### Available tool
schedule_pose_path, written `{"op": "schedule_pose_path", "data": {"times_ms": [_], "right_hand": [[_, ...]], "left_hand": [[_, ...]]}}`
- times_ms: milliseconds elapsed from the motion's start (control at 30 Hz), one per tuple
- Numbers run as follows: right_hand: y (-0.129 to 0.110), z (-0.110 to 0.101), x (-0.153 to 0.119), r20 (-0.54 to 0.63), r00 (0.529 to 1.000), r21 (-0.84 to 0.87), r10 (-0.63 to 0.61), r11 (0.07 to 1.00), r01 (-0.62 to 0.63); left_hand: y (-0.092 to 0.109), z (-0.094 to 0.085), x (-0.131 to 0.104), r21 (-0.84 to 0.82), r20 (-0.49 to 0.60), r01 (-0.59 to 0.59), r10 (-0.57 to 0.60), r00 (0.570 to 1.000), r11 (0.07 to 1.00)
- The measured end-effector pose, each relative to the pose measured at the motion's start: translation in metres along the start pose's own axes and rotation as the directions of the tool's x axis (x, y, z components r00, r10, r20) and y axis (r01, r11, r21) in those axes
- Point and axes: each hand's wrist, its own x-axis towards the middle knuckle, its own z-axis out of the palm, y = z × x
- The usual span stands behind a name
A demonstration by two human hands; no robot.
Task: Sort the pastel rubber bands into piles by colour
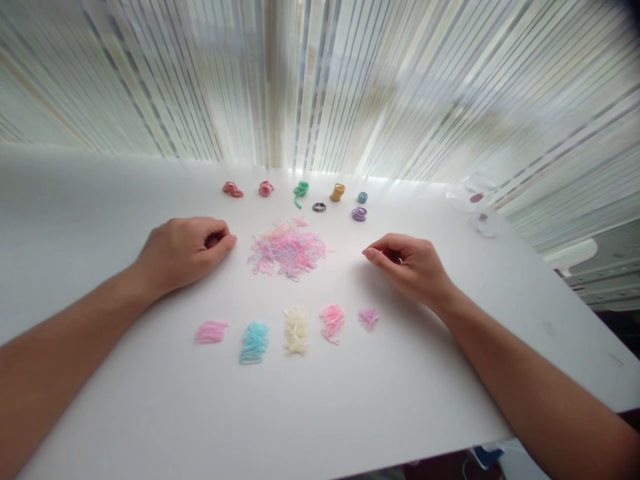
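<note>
A mixed pile of small pastel elastic bands [287, 250], mostly pink with some blue and cream, lies between my hands. My left hand [187, 250] rests on the table just left of this pile, its fingers curled and the thumb against the index finger; nothing shows in it. To the right of the pile is my right hand [407, 263], thumb and index fingertips pinched together. Anything between them is too small to make out. Nearer me are sorted groups of bands: pink [211, 332], blue [254, 343], cream [296, 332], coral pink [333, 321] and purple [369, 318].
Along the back of the white table [150, 413] sit coiled items: red [233, 189], pink [266, 189], green [301, 190], yellow [337, 193], blue [363, 197] and purple [359, 214]. A dark beaded ring [319, 207] lies among them. Clear plastic pieces [473, 197] are at right. String curtains [320, 87] hang behind.
</note>
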Motion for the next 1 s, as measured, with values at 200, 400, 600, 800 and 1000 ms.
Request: {"op": "schedule_pose_path", "data": {"times_ms": [200, 400, 600, 800, 1000], "right_hand": [[0.005, 0.009, 0.006, 0.020, 0.987, 0.140, 0.161, 0.977, -0.162], [0.001, 0.010, 0.020, 0.080, 0.941, 0.269, 0.329, 0.902, -0.338], [-0.002, 0.017, 0.047, 0.148, 0.936, 0.251, 0.319, 0.903, -0.348], [0.001, 0.039, 0.055, 0.055, 0.985, 0.197, 0.162, 0.966, -0.169], [-0.002, 0.040, 0.044, 0.066, 0.998, 0.171, 0.015, 0.985, -0.026]], "left_hand": [[0.001, -0.001, 0.000, -0.011, 0.021, -0.003, 0.003, 1.000, 1.000], [0.000, -0.001, -0.001, -0.036, 0.027, -0.006, 0.007, 1.000, 0.999], [0.002, -0.002, -0.002, -0.038, 0.041, 0.002, -0.001, 0.999, 0.999], [0.000, -0.001, -0.002, -0.039, 0.037, -0.014, 0.015, 0.999, 0.999], [-0.002, -0.001, -0.002, -0.044, 0.033, -0.005, 0.006, 0.999, 0.999]]}}
